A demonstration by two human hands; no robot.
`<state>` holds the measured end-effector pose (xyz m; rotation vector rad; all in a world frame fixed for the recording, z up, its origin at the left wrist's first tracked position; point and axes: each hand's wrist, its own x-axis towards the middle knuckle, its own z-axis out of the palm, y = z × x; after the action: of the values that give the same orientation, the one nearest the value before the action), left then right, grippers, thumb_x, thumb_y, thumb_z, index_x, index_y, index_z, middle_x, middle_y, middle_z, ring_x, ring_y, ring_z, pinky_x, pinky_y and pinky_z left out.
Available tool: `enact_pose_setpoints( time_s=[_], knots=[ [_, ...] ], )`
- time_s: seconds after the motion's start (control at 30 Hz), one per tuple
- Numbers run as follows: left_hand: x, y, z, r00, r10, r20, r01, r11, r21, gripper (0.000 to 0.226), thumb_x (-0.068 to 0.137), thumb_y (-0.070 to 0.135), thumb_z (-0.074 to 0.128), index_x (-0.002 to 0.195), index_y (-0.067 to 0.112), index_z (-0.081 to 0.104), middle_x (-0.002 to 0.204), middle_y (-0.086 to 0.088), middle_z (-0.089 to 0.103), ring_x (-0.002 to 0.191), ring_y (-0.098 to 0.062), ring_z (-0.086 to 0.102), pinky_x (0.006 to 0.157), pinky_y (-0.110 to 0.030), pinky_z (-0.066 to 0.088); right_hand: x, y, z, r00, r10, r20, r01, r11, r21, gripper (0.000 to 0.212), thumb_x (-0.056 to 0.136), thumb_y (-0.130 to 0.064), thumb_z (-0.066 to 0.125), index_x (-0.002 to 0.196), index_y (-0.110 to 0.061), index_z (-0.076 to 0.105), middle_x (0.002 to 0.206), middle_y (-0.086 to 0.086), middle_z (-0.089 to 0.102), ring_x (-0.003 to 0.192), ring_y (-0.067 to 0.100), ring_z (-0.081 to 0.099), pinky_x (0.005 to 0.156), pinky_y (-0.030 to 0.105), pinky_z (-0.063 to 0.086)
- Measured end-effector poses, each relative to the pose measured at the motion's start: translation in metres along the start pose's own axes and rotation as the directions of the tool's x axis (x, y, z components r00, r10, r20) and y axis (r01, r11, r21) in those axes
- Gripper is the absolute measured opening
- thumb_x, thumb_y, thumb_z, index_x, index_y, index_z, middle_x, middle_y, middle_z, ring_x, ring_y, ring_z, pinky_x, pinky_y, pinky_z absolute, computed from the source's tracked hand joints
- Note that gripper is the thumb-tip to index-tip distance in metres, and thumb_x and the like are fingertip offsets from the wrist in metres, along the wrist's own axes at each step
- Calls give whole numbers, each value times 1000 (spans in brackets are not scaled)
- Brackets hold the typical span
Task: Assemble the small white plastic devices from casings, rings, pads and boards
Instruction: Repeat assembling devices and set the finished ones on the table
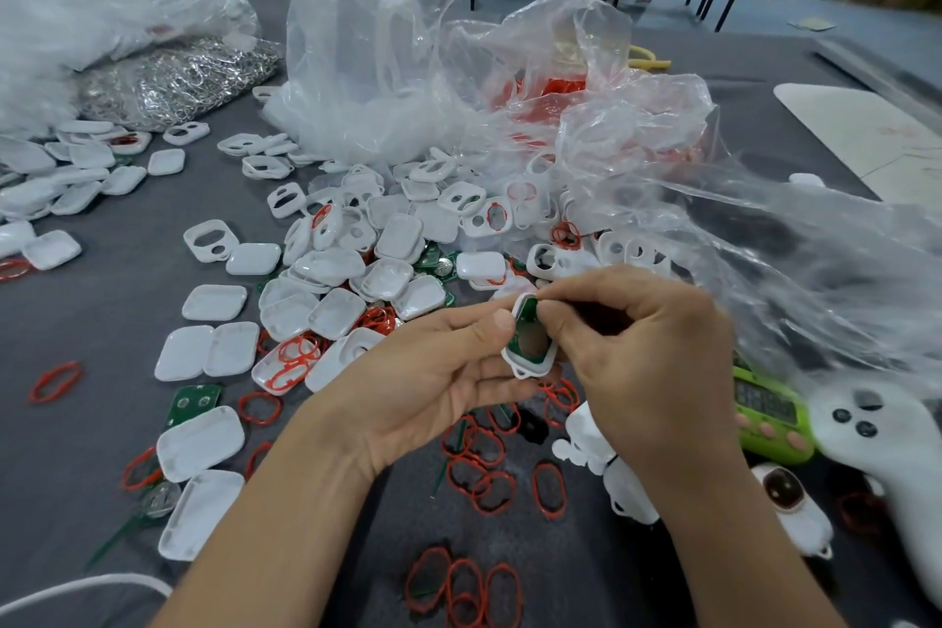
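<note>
A small white casing (530, 370) with a green board (527, 321) set inside it is held above the grey table. My left hand (433, 372) cradles the casing from below, with the thumb on its left edge. From the right, my right hand (647, 347) pinches the top of the board with thumb and forefinger. White casing halves (326, 270) lie heaped behind the hands. Red rings (484, 469) are scattered under and in front of them. A loose green board (192, 402) lies at the left.
Clear plastic bags (377, 41) billow behind the heap, one reaching over the right side. A bag of metal clips (173, 82) sits far left. A green timer (769, 416) and a white controller (877, 433) lie at the right, next to finished devices (785, 495).
</note>
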<state>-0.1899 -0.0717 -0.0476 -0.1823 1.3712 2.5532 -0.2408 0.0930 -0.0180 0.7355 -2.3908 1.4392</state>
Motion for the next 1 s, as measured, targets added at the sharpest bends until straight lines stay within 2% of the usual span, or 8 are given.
enact_pose_setpoints(
  time_s=[0.17,0.3,0.43,0.6,0.77,1.0],
  knots=[
    [-1,0,2,1000,6,19,-6,1000,0,52,91,27,55,135,0,61,110,-13,72,97,-22,70,78,-27,59,-1,3,4,998,45,-41,-43,998,39,19,78,-14,88,90,-28,83,73,-19,72,71,2,69,64,6,49],
    [-2,1,2,999,10,30,-10,1000,-7,47,96,28,60,133,-1,61,115,-17,69,100,-24,69,78,-28,59,-1,3,3,997,50,-51,-48,998,42,18,78,-16,88,86,-31,81,71,-20,71,70,1,68,62,5,47],
    [-2,2,2,999,14,41,-12,999,-49,53,85,32,66,128,1,67,114,-17,71,98,-23,71,77,-29,59,-1,2,4,996,57,-67,-55,998,23,14,79,-21,87,83,-33,80,70,-19,70,68,4,67,60,11,49],
    [-3,2,2,998,18,53,-14,998,-65,46,87,32,65,122,4,71,113,-17,72,98,-23,72,79,-29,59,-3,1,6,996,18,-92,-19,1000,-13,14,80,-21,86,87,-32,80,74,-21,70,71,2,67,62,14,53],
    [-4,3,3,998,20,60,-16,998,-63,40,85,33,66,115,9,77,111,-14,74,98,-22,72,79,-29,59,-2,2,5,995,-7,-97,5,1000,-22,7,83,-25,82,88,-30,81,76,-21,71,77,-1,67,67,4,46],
    [-5,4,3,997,17,80,-12,998,-62,39,87,33,65,116,10,77,111,-13,74,100,-22,73,79,-29,60,-2,1,3,997,15,-80,-16,1000,-14,4,86,-26,82,87,-30,81,76,-18,73,76,1,68,66,9,49]
  ],
)
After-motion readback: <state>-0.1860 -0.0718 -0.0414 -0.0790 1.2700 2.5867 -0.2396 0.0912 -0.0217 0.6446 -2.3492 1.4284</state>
